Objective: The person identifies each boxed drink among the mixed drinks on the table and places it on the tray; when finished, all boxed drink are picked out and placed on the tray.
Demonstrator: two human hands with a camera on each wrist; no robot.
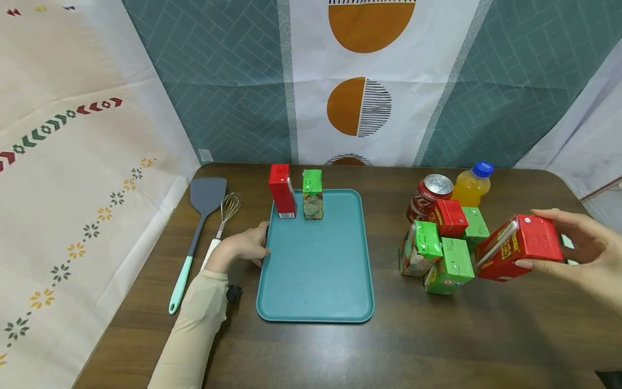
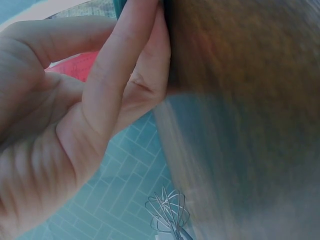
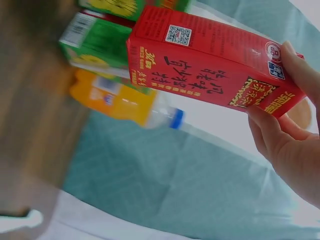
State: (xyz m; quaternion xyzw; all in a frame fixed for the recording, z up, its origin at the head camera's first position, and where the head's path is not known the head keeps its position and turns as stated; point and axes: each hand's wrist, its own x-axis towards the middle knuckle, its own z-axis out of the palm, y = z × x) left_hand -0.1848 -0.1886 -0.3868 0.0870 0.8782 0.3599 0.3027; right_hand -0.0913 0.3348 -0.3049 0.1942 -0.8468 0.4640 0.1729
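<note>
My right hand (image 1: 583, 251) pinches a red drink carton (image 1: 515, 248) near its top, fingers on one side and thumb on the other. The carton tilts beside a cluster of drinks at the right; its printed face and QR code show in the right wrist view. At the left, my left hand (image 1: 248, 246) grips the left rim of a teal tray (image 1: 316, 270), thumb at the edge; the fingers partly hide below it. Toward the tray's far end stand a red carton (image 1: 283, 192) and a green carton (image 1: 312, 194).
The cluster has green cartons (image 1: 449, 265), a red carton (image 1: 448, 218), a cola can (image 1: 425, 197) and an orange drink bottle (image 1: 471, 186). Left of the tray lie a whisk (image 1: 228, 209) and a grey spatula (image 1: 207, 195). Patterned cloth hangs behind the wooden table (image 1: 311, 354).
</note>
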